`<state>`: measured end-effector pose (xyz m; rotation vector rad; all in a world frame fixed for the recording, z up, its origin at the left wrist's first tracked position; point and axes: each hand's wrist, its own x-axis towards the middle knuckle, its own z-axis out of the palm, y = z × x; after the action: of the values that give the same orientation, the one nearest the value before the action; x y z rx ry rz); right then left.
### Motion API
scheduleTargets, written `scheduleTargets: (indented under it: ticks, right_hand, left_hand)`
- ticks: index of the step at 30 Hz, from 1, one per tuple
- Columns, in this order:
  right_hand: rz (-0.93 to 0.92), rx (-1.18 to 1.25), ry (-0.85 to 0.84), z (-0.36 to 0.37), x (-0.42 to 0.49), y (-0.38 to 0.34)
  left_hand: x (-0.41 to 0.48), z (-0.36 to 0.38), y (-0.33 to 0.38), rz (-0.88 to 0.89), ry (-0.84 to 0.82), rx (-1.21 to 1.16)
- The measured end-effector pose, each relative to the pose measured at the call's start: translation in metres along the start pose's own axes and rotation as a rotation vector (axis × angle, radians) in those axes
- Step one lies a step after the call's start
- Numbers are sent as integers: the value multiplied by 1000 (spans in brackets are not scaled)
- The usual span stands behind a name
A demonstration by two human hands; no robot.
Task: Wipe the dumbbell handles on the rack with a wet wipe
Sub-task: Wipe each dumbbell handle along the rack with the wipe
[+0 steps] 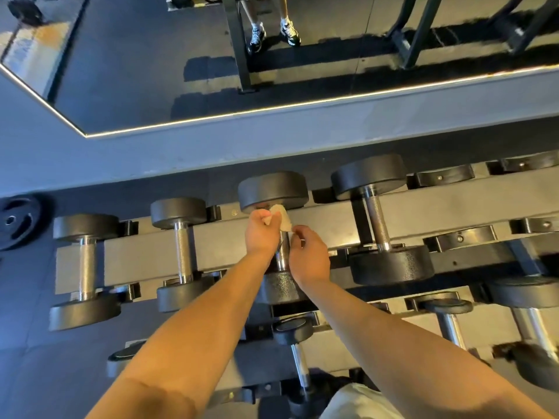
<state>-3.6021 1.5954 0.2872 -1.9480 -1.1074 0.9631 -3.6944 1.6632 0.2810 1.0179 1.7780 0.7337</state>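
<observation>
1. Wet wipe point(279, 217), pale and crumpled, is clutched in the curled fingers of the left hand point(261, 229). The right hand point(308, 255) pinches the wipe's lower corner between thumb and fingertip.
2. Both hands sit over a chrome dumbbell handle point(282, 254), with the wipe at its far end, just beside the black far head.
3. That dumbbell lies third from the left on the top tier of the dark rack point(136, 255), with other dumbbells on either side.
4. Behind the rack, a grey wall point(181, 152) carries a mirror point(136, 71) reflecting dark gym flooring and a person's legs in trainers.
5. A black weight plate point(16, 220) sits at the far left, beside the rack.
</observation>
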Motion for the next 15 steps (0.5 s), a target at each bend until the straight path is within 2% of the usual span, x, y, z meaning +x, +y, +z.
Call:
scheduleTargets:
  ticks: [6,12,15]
  right_hand:
    - [25,29,-12,-1,-2,-1]
    - [43,31,-8,-2,-1,0]
    - [42,51,-2,-1,0,0]
  left_hand:
    - [-19,-18,-25,29,-128,173]
    - [-7,-14,9,86,39,34]
    - [-10,-8,9,73,42,54]
